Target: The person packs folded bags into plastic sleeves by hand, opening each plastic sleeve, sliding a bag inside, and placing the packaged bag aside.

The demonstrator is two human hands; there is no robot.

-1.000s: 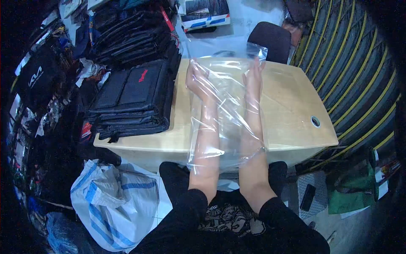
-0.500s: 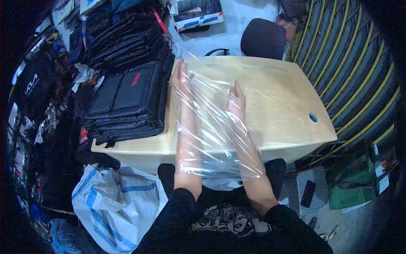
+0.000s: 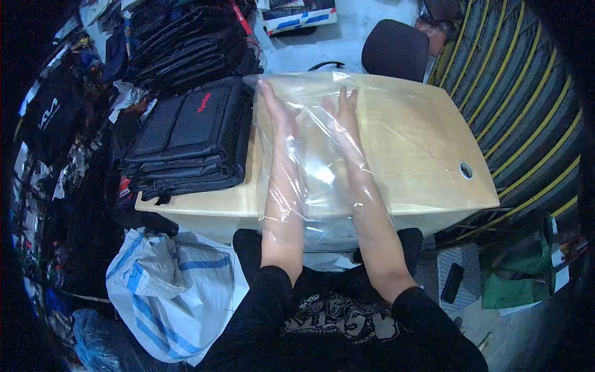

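Note:
A large clear plastic bag (image 3: 320, 173) is drawn over both my forearms, its mouth toward my body and its far end near the back of the table. Inside it, my left hand (image 3: 277, 110) is stretched out flat along the bag's left side. My right hand (image 3: 344, 115) is inside as well, fingers spread and pointing away from me. The plastic lies over both hands and shines with reflections. Just left of my left hand sits a stack of black folded fabric cases (image 3: 192, 133) with red lettering on the top one.
The pale wooden table (image 3: 421, 146) has a round cable hole (image 3: 466, 170) on its right. More black cases (image 3: 192, 53) are piled behind. A white and blue sack (image 3: 167, 291) lies at lower left; a dark chair (image 3: 395, 49) stands behind. Black-yellow ribbed material (image 3: 527, 124) lines the right.
Both hands have pushed further into the bag, and it has widened and flattened out. My right hand's fingers have spread and moved farther from me. The view has shifted slightly.

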